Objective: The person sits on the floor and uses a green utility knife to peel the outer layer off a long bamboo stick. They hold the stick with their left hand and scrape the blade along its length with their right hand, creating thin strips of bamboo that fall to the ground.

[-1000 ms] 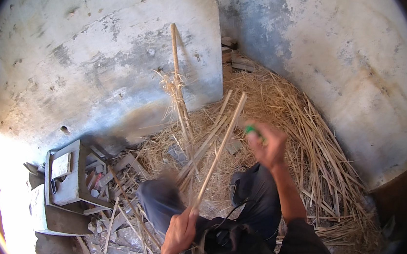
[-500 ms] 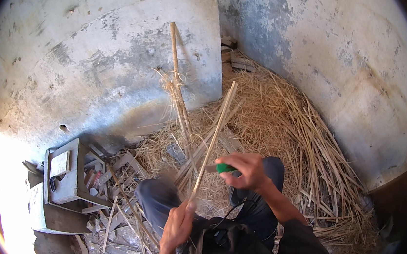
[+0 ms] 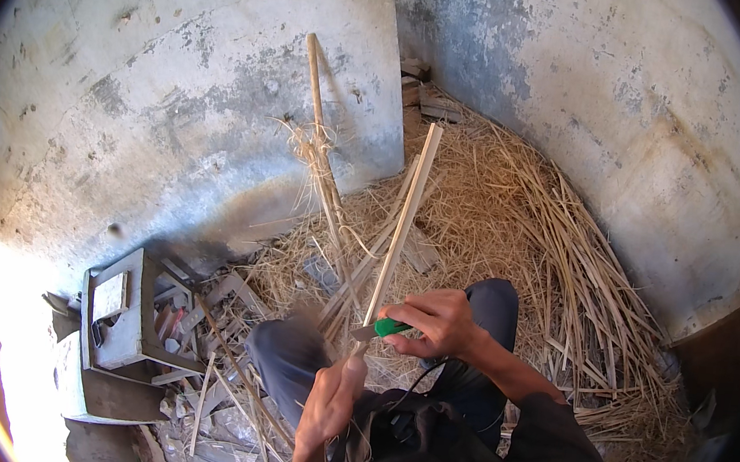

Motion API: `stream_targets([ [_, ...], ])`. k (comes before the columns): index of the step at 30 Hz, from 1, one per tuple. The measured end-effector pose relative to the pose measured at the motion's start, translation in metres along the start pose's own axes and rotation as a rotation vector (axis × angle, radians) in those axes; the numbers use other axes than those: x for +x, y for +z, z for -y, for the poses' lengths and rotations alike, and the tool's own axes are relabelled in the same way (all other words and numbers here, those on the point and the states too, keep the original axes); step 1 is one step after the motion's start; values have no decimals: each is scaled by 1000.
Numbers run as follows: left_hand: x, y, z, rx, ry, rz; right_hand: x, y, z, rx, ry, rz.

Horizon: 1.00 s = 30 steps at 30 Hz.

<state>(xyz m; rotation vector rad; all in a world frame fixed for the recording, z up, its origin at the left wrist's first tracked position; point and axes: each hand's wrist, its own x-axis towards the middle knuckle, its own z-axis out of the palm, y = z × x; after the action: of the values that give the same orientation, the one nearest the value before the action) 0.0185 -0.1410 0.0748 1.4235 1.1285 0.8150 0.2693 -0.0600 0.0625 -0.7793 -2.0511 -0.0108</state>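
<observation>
A long pale split-wood strip, perhaps bamboo (image 3: 404, 223), slants up and away from my lap. Its near end is gripped by my left hand (image 3: 332, 397), fingers wrapped round it and thumb pointing along it. My right hand (image 3: 434, 320) is closed on a green-handled knife (image 3: 391, 327). The blade lies across the strip just beyond my left thumb and seems to touch it. Part of the handle is hidden by my right fingers, and the strip's lower end is covered by my left hand.
Shavings (image 3: 488, 207) cover the floor ahead, with many long strips (image 3: 584, 269) heaped along the right wall. A pole (image 3: 315, 83) wrapped in fibres leans on the left wall. At left lies a battered wooden box frame (image 3: 125, 323) among scraps.
The knife in my right hand has come down the strip toward my left hand. The strip's far end has risen slightly and shifted right.
</observation>
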Motion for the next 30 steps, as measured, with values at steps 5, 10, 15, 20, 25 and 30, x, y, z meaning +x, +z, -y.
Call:
stream_targets([
  [5,-2,3,-6,9,-3,-18,2,-2,-2,-40,-21,-18],
  [10,-4,4,5,49,83,-23,2,-5,-3,-65,-13,-18],
  [15,-6,4,-8,33,-32,-31,1,-8,-7,-101,-24,-7],
  [20,-7,6,-13,41,-33,-29,4,-10,-12,-106,-40,-15],
  [25,-8,6,-10,35,-33,-24,3,-9,-14,-129,-50,-4],
  [30,-9,1,-5,27,-101,-2,7,-13,-16,-139,-60,-11],
])
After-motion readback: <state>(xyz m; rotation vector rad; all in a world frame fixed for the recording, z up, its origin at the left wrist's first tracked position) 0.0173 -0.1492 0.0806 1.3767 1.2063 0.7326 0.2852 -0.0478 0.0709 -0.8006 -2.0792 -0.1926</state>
